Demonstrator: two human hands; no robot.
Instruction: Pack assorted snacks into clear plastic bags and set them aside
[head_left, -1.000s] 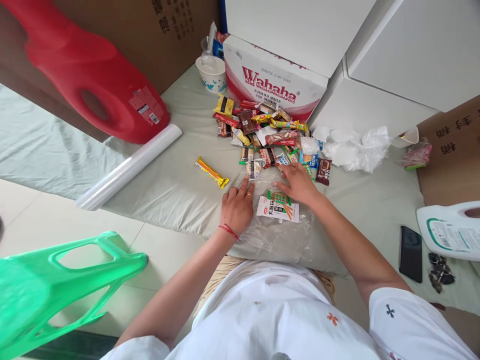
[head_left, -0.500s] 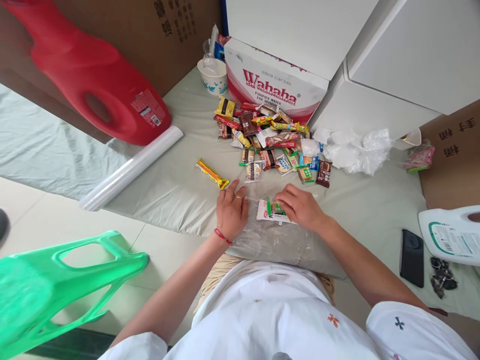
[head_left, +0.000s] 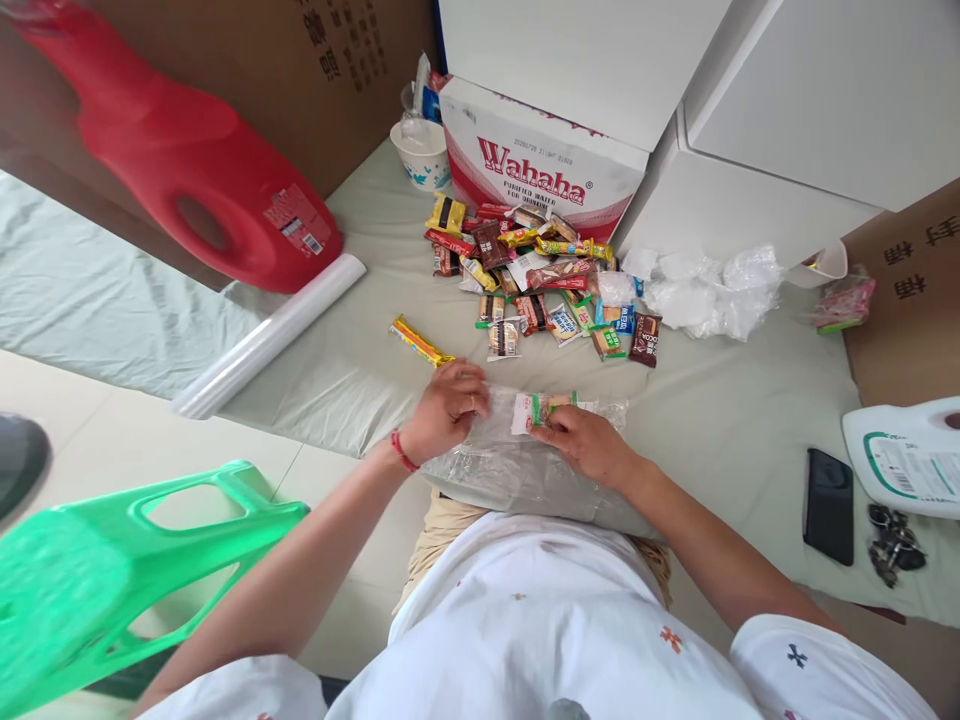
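Clear film (head_left: pixel 517 475) lies crumpled at the near edge of the grey cloth (head_left: pixel 360 370), your left hand (head_left: pixel 448 405) pinched shut on its 10 o'clock corner, your right hand (head_left: pixel 583 442) curled around the white-green packet (head_left: pixel 541 408) at 12 o'clock, so best keep the film taut as you fold.

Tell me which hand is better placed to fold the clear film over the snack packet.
Probably left: the left hand pinches the clear film beside the snack packet, while the right hand holds that packet.
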